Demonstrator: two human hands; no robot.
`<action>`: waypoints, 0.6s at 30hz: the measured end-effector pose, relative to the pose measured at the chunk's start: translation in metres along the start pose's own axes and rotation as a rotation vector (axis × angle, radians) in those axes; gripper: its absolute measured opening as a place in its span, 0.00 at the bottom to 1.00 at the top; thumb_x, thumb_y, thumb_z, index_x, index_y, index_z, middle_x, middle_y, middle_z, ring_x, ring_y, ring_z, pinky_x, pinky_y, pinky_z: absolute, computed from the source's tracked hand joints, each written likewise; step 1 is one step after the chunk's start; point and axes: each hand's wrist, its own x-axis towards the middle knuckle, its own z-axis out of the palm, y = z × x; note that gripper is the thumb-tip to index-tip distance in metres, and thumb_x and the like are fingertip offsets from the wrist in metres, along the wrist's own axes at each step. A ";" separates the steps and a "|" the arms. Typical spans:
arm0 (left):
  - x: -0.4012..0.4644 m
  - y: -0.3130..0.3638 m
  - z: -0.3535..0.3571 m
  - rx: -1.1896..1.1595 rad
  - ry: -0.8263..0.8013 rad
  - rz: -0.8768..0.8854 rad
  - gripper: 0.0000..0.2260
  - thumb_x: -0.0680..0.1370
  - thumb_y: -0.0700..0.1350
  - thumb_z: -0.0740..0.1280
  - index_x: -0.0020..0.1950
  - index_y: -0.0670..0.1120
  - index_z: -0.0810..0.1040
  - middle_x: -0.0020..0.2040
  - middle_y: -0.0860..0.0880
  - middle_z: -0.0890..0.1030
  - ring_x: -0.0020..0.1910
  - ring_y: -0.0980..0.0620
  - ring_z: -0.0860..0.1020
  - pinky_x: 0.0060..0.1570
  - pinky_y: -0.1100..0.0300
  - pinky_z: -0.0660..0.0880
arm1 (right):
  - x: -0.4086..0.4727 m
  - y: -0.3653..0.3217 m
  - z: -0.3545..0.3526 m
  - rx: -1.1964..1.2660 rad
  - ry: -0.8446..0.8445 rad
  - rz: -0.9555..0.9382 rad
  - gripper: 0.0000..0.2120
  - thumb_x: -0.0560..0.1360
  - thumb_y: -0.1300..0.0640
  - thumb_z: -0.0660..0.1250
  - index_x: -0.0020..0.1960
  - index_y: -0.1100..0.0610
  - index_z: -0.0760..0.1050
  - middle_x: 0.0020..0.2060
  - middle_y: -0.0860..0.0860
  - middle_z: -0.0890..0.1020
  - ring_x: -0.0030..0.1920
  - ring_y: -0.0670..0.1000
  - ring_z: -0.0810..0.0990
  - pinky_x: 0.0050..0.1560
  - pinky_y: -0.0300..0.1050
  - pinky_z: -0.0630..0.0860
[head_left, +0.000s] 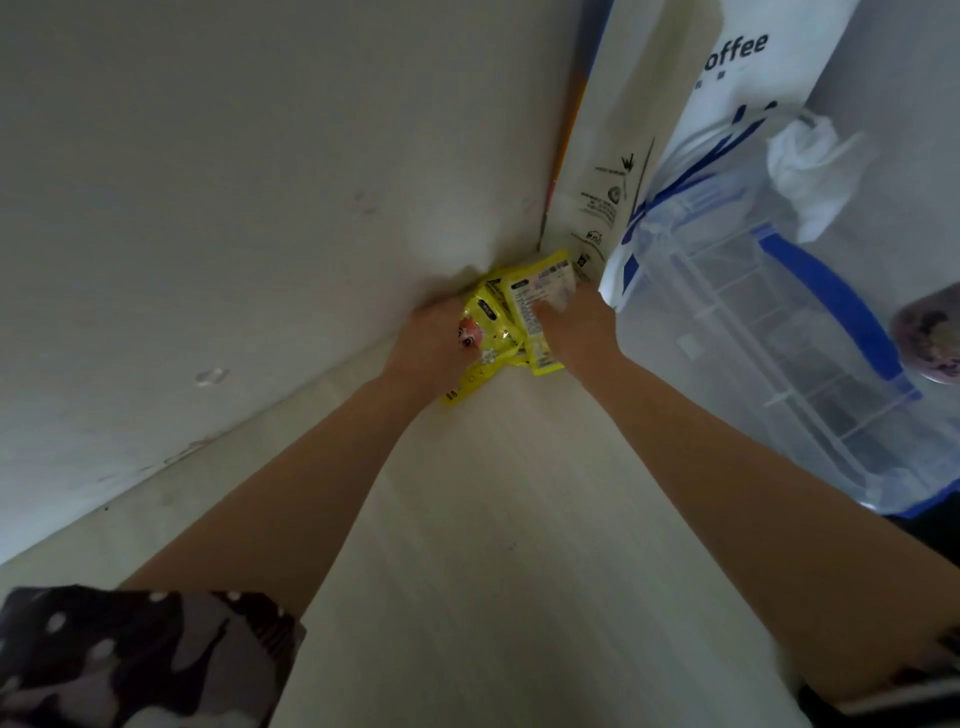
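In the head view, a yellow packet is held just below the bag, where the bag meets the wall. Its left edge is gripped by the left hand. Its right side seems to be pinched by the right hand, though the fingers are blurred. If the packet is pulled too hard, it could be torn and its contents spilled on the floor. The bag could also be knocked against the box right of it.
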 end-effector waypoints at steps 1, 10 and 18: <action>0.000 0.001 0.001 -0.014 -0.001 0.011 0.16 0.70 0.40 0.71 0.56 0.39 0.76 0.51 0.40 0.80 0.51 0.40 0.77 0.50 0.57 0.72 | 0.002 0.000 0.002 0.019 0.007 0.004 0.19 0.77 0.52 0.65 0.62 0.63 0.72 0.57 0.58 0.79 0.58 0.57 0.78 0.53 0.47 0.73; -0.016 -0.010 0.009 0.098 -0.011 -0.002 0.10 0.71 0.41 0.69 0.50 0.40 0.74 0.49 0.40 0.77 0.53 0.40 0.72 0.47 0.51 0.69 | -0.007 -0.002 0.016 0.093 0.018 0.001 0.21 0.72 0.57 0.69 0.60 0.62 0.65 0.52 0.57 0.77 0.50 0.57 0.78 0.49 0.54 0.77; -0.057 -0.019 0.012 0.155 -0.052 0.021 0.12 0.72 0.45 0.69 0.52 0.42 0.75 0.52 0.43 0.76 0.53 0.42 0.72 0.49 0.52 0.71 | -0.040 0.015 0.013 0.067 -0.110 0.147 0.20 0.73 0.56 0.70 0.61 0.62 0.69 0.49 0.53 0.75 0.52 0.55 0.77 0.52 0.49 0.75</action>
